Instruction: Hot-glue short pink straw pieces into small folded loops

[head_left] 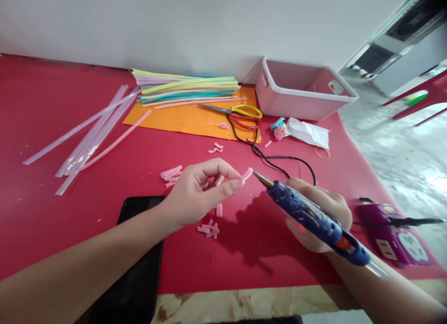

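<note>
My left hand (199, 193) pinches a short pink straw piece (247, 174) between thumb and forefinger, a little above the red table. My right hand (319, 214) is wrapped round a blue glue gun (314, 219). Its metal nozzle (262, 178) points left and sits just right of the pink piece, almost touching it. A black cord (279, 158) runs from the gun area back toward the scissors. Several cut pink straw bits lie on the table below my left hand (209, 229) and behind it (171, 173).
Coloured straws (185, 87) lie on an orange sheet (181, 121) at the back, with yellow-and-red scissors (242, 115). Clear glue sticks (91, 135) lie left. A pink tub (300, 89), a white wrapper (309, 132), a purple power strip (394, 235) and a black phone (134, 263) are nearby.
</note>
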`<state>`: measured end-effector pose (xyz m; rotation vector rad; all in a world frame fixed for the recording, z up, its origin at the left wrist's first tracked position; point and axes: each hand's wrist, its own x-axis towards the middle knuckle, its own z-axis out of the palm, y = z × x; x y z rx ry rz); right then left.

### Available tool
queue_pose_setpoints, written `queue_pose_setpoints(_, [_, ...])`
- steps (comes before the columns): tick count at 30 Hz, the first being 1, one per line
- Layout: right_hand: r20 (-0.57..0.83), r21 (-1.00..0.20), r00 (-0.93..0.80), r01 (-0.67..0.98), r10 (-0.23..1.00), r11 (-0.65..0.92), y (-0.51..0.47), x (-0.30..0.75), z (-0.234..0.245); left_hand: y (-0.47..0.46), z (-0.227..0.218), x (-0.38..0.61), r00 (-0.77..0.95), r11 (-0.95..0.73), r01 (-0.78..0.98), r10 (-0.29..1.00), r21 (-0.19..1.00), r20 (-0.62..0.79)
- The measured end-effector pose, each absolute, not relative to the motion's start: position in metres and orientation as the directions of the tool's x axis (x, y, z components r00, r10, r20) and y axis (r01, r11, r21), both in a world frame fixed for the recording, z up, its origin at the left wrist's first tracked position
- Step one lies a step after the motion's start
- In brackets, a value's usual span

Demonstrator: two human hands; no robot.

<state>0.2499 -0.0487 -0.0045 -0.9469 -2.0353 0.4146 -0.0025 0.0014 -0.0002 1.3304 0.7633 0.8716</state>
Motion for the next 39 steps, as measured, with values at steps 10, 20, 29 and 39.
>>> queue_pose_setpoints(10, [0.473, -0.560, -0.318, 0.612, 0.822, 0.559, -0.0516, 0.2465, 0.0009, 0.0015, 0.0012, -0.0013, 0.484, 0.022, -0.107, 0.875, 0.994, 0.033])
queue_pose_setpoints(20, [0.472, -0.573, -0.371, 0.561, 0.800, 0.598, -0.0511, 0.2506, -0.0025, -0.0002, 0.0002, -0.0019, 0.515, 0.087, -0.122, 0.857, 0.989, -0.012])
queue_pose_setpoints(29, [0.469, -0.586, -0.435, 0.498, 0.768, 0.640, -0.0489, 0.2533, -0.0048, 0.0006, 0.0027, -0.0011, 0.503, 0.113, -0.118, 0.863, 0.987, -0.038])
queue_pose_setpoints(39, [0.464, -0.589, -0.475, 0.465, 0.748, 0.661, -0.0468, 0.2538, -0.0053, 0.0014, 0.0028, -0.0011, 0.507, 0.088, -0.108, 0.862, 0.990, -0.021])
